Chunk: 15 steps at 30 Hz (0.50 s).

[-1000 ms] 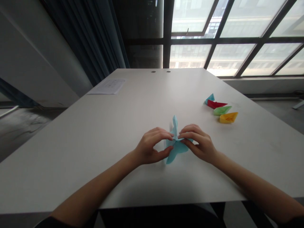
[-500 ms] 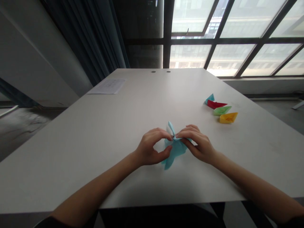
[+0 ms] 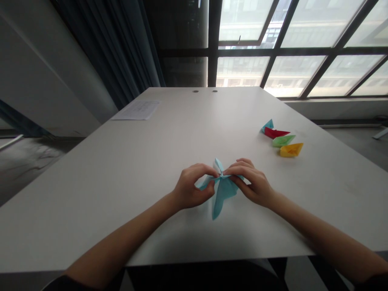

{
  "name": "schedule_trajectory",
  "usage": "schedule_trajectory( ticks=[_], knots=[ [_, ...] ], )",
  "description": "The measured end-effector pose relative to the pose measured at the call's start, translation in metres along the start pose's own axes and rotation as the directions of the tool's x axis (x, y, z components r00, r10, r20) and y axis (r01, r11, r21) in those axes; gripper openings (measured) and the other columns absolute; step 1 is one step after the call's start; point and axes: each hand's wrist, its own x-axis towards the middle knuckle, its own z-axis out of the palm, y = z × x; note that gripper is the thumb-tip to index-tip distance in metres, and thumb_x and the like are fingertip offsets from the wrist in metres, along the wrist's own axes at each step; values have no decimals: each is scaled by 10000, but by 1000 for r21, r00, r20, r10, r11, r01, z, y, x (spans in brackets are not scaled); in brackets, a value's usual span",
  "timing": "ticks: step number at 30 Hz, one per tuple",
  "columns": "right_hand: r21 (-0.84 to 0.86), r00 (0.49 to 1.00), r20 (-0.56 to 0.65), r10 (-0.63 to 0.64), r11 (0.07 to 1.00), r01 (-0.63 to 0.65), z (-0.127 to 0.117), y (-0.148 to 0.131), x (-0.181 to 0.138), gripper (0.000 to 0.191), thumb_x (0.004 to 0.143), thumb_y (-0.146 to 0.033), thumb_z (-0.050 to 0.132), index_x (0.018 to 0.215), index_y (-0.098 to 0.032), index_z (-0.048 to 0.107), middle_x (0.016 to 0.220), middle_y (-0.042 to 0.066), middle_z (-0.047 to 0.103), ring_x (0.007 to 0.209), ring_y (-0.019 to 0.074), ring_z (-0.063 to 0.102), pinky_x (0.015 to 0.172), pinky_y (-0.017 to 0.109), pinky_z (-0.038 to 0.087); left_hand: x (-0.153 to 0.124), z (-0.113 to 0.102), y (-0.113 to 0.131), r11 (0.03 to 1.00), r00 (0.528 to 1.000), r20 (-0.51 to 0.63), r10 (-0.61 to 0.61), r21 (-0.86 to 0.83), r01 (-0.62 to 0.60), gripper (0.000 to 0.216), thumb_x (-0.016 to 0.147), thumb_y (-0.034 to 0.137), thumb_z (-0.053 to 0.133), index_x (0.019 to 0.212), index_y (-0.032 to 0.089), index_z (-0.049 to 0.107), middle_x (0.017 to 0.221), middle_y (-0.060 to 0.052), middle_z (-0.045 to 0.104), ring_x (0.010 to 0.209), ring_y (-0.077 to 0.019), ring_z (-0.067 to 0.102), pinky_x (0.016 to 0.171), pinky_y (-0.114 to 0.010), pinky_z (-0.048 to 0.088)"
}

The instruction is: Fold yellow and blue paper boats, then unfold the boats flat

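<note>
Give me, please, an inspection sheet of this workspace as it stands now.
Surface: white rectangular table, two small holes near its far edge.
Job's things: light blue folded paper, long point toward the person.
Clutter: row of four coloured paper boats, right; white printed sheet, far left.
Hands: left hand and right hand both pinch the paper's middle.
Cables: nothing seen.
Surroundings: dark curtain, large gridded window.

The fingers hid the paper's middle fold; the far sheet's print was too small and blurred to read.
</note>
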Motion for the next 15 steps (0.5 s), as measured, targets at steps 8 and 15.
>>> schedule_trajectory(
  ticks=[8, 15],
  knots=[
    [-9, 997, -6, 71, 997, -71, -8, 5, 22, 152, 837, -162, 476, 961, -229, 530, 842, 26, 640, 797, 164, 591, 812, 361, 428, 22, -8, 5, 991, 1000, -12, 25, 133, -24, 73, 690, 132, 550, 749, 162, 582, 669, 15, 633, 603, -89, 588, 611, -192, 470],
    [43, 990, -78, 120, 992, -117, -5, 10, 30, 107, 801, -133, 492, 850, -228, 493, 853, 21, 644, 800, 163, 596, 754, 332, 460, 40, -17, 2, 990, 998, 50, 24, 138, -30, 28, 706, 162, 567, 705, 154, 594, 1138, -103, 587, 1029, -191, 552, 855, -309, 456]
  ],
)
